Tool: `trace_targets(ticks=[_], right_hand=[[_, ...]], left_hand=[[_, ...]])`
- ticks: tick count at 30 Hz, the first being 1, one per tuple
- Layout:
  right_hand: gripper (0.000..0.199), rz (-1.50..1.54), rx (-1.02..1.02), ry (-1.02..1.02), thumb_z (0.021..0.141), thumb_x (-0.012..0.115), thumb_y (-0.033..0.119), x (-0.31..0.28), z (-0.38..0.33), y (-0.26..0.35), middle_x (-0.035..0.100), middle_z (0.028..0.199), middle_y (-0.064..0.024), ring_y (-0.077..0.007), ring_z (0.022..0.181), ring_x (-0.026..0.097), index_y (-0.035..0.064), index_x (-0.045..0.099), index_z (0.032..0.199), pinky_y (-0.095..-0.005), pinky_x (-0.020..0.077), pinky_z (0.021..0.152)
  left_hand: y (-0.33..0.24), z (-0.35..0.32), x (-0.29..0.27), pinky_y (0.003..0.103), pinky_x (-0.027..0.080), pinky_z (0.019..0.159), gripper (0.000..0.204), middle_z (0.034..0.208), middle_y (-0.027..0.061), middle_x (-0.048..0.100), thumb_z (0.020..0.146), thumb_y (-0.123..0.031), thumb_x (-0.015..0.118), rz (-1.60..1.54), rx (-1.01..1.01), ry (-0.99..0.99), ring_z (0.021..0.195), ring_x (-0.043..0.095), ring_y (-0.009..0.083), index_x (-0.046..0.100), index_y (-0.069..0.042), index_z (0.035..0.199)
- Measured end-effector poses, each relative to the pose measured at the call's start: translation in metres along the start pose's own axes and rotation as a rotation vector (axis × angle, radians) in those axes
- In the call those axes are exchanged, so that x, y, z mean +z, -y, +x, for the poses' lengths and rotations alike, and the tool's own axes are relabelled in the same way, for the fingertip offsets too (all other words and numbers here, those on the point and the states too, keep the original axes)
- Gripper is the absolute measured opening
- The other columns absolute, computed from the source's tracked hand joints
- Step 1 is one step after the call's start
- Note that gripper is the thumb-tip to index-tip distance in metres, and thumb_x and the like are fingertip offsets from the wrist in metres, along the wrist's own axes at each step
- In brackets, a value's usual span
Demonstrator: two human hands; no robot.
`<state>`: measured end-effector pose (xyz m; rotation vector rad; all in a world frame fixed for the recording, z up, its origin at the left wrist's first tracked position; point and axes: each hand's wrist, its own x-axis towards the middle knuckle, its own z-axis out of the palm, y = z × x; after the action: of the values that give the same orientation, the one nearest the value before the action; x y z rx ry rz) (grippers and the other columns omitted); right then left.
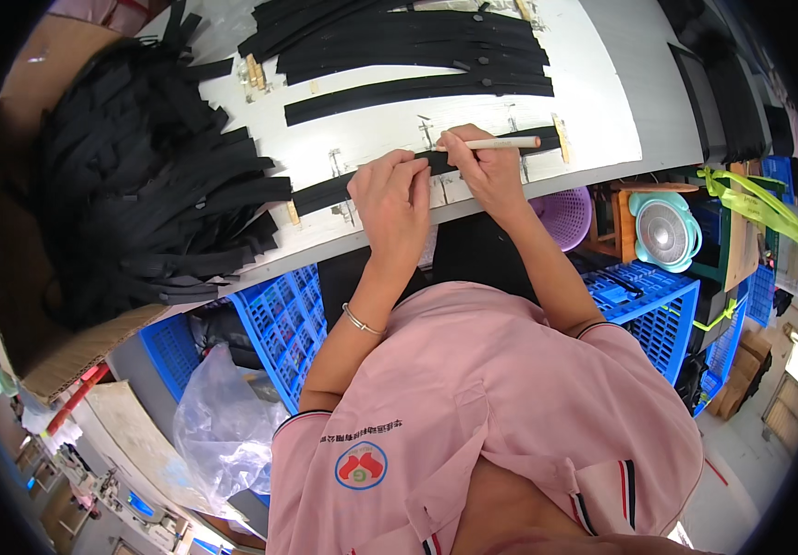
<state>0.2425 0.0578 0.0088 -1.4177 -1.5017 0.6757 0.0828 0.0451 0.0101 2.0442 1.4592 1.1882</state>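
A long black strap (325,191) lies along the near edge of the white worktable (389,125). My left hand (391,199) presses flat on its middle, fingers spread, holding it down. My right hand (484,168) grips a white pencil-like marker (496,143), its tip touching the strap just right of my left hand. The strap's right end (547,137) reaches a small wooden stop.
More black straps (417,51) lie in rows at the table's far side. A cardboard box (66,356) heaped with black straps (140,176) stands at the left. Blue crates (274,319), a plastic bag (218,425), a purple basket (565,217) and a small fan (665,231) sit below the table.
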Motion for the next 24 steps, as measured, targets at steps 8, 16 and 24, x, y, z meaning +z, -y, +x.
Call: trace_targets(ticks=[8,16,24], right_hand=[[0.021,0.046,-0.157,0.002,0.096,0.068,0.015,-0.004,0.001,-0.006,0.067,0.065,-0.0083,-0.0195,0.054,0.064,0.0019,0.071,0.08,-0.0309,0.0462,0.051],[0.021,0.149,-0.096,0.05,0.095,0.065,0.014,-0.01,-0.002,-0.001,0.064,0.064,-0.0072,-0.0159,0.054,0.058,-0.0003,0.069,0.08,-0.0291,0.0455,0.054],[0.025,0.261,0.173,-0.144,0.102,0.061,0.015,-0.082,0.012,-0.017,0.067,0.078,-0.0021,-0.0051,0.067,0.056,-0.0027,0.071,0.088,-0.0219,0.0444,0.061]], left_hand=[[-0.001,0.001,0.004,0.038,0.04,0.093,0.011,0.105,0.0036,0.07,0.083,-0.008,0.077,0.036,0.001,-0.023,0.1,0.061,0.0241,0.074,-0.007,0.094],[0.001,0.0,0.004,0.038,0.041,0.094,0.011,0.107,0.003,0.071,0.083,-0.009,0.079,0.075,-0.004,-0.023,0.102,0.062,0.0235,0.074,-0.009,0.093],[0.0,-0.001,0.005,0.037,0.041,0.094,0.01,0.107,0.0031,0.071,0.084,-0.009,0.079,0.096,0.026,-0.016,0.103,0.062,0.0232,0.075,-0.009,0.093]])
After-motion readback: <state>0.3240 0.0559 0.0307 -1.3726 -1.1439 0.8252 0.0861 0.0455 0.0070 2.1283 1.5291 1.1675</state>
